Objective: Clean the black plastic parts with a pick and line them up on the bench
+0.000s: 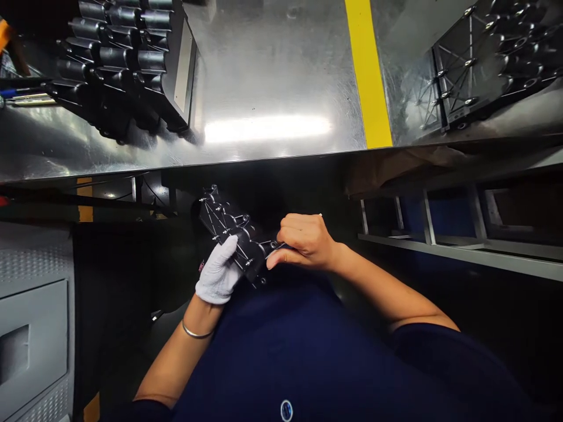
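My left hand [219,272], in a white glove, grips a black moulded part [224,220] with ribs, round bosses and curved recesses. The thumb lies on its face; the other fingers are hidden beneath. Held tilted over my lap, the part is just in front of the table's edge. My right hand [308,240] is bare and closed in a fist at the part's right end, thumb stretched towards it. A thin light sliver shows by its fingers and a small pale tip at its knuckles; what it holds I cannot make out.
A stack of similar black parts [127,64] stands on the metal table [264,70] at left. More black parts [479,64] lie at right, past a yellow stripe [369,70]. Below are a grey metal frame [461,255] at right and a grey plastic box [35,305] at left.
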The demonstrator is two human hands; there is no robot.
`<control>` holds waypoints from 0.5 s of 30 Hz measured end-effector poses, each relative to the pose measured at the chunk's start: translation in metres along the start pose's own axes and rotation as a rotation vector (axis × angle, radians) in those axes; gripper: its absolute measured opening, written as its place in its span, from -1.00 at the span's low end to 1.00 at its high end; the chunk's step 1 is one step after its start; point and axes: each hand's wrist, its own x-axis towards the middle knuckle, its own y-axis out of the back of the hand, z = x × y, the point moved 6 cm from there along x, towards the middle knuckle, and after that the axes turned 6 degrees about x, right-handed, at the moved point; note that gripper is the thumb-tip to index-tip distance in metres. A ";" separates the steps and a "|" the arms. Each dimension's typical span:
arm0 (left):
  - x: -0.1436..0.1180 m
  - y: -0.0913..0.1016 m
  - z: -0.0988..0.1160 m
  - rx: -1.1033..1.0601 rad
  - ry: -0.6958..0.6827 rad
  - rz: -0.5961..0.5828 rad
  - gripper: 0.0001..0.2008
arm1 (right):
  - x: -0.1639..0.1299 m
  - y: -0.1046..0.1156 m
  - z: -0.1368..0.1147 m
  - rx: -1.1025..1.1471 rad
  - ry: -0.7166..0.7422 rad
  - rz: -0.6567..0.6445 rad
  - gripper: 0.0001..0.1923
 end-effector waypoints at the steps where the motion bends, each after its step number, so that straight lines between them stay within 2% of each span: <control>1: 0.000 -0.001 -0.001 -0.015 0.002 0.003 -0.80 | 0.000 0.000 0.001 -0.012 -0.021 0.003 -0.42; 5: 0.000 -0.007 -0.001 -0.046 0.018 0.023 -0.87 | 0.002 0.000 0.001 -0.045 -0.066 -0.018 -0.42; 8: -0.001 -0.009 0.003 -0.057 0.039 0.026 -0.85 | 0.003 0.000 0.004 0.130 -0.060 -0.040 -0.44; 10: -0.003 -0.012 0.004 -0.062 0.103 -0.070 -0.76 | 0.003 0.004 0.013 0.354 -0.101 -0.015 -0.48; 13: -0.011 -0.019 -0.002 0.036 0.333 -0.339 -0.51 | -0.003 0.015 0.046 0.553 -0.347 0.194 -0.68; 14: -0.013 -0.017 -0.003 0.088 0.381 -0.383 -0.48 | -0.006 0.017 0.057 0.598 -0.444 0.239 -0.67; 15: -0.014 -0.014 -0.003 0.135 0.388 -0.390 -0.50 | -0.009 0.015 0.065 0.660 -0.520 0.234 -0.55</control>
